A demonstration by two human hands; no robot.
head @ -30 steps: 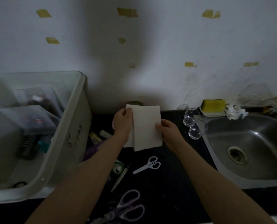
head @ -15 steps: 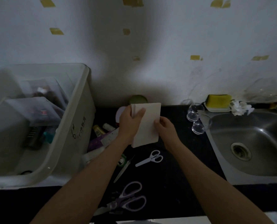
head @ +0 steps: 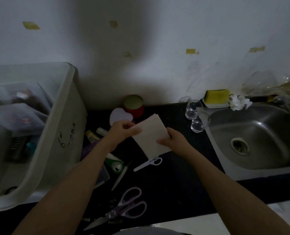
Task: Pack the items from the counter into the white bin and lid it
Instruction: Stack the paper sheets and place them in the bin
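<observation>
Both hands hold a folded white sheet stack (head: 149,134) above the black counter (head: 174,180). My left hand (head: 124,130) pinches its upper left edge; my right hand (head: 172,141) grips its lower right side. The white bin (head: 61,126) stands at the left, holding clear bags and dark items. On the counter lie small white scissors (head: 148,163), large purple-handled scissors (head: 124,207), tweezers (head: 121,175), a green-white tube (head: 115,164), small bottles (head: 93,135), a white heart-shaped box (head: 120,116) and a red tin (head: 133,106).
A steel sink (head: 259,138) fills the right side. Clear glass cups (head: 196,116) stand by its left rim, a yellow sponge (head: 217,97) on a tray and crumpled tissue (head: 239,103) behind it. The wall carries yellow tape bits. No lid is in view.
The sheet stack has come down and tilted from upright to slanting over the small scissors. The view has dropped, uncovering the red tin and the heart-shaped box behind.
</observation>
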